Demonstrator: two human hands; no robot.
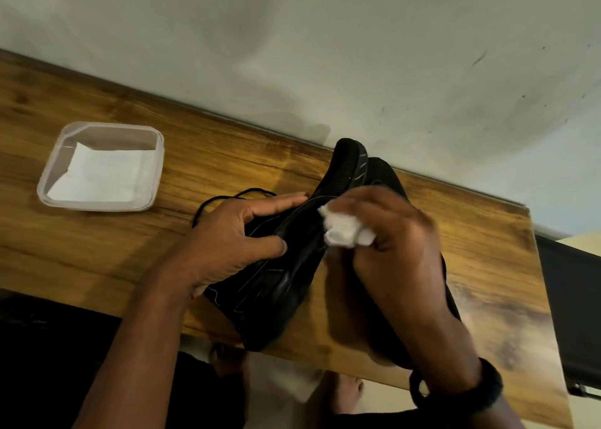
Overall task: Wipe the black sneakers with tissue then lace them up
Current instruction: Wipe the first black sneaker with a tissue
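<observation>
a: where's the shoe being worked on?
b: the black sneaker with thin pale lines along its sole (pixel 286 285) is tipped on its side in the middle of the brown wooden bench (pixel 97 249). its long axis runs from the near bench edge toward the pale wall (pixel 325 38), leaning a little right.
a: and the hands?
b: the left hand (pixel 227 243) is on the shoe's left. its fingers (pixel 279 202) reach over the upper and the thumb sits on the sole side, gripping it steady. the right hand (pixel 400 243) is on the other side, clenched round a crumpled white tissue wad (pixel 344 230) that touches the sole edge about midway along.
a: so which way should the wipe go?
b: along that axis, i'd judge. there's sole both wallward and toward the person from the wad. the right hand is the one on it, and the left only braces.
a: the other shoe?
b: a second black sneaker (pixel 387 175) lies just behind, largely hidden by the right hand, close against the first at the far end.
a: lacing?
b: not begun, i think. a loose black lace (pixel 221 198) lies on the bench just beyond the left hand. a clear square plastic tub (pixel 159 168) holding a flat white tissue sheet (pixel 104 178) stands well apart to the left.
a: any brand?
b: none i can read. the pale lines look like pattern, not letters.
</observation>
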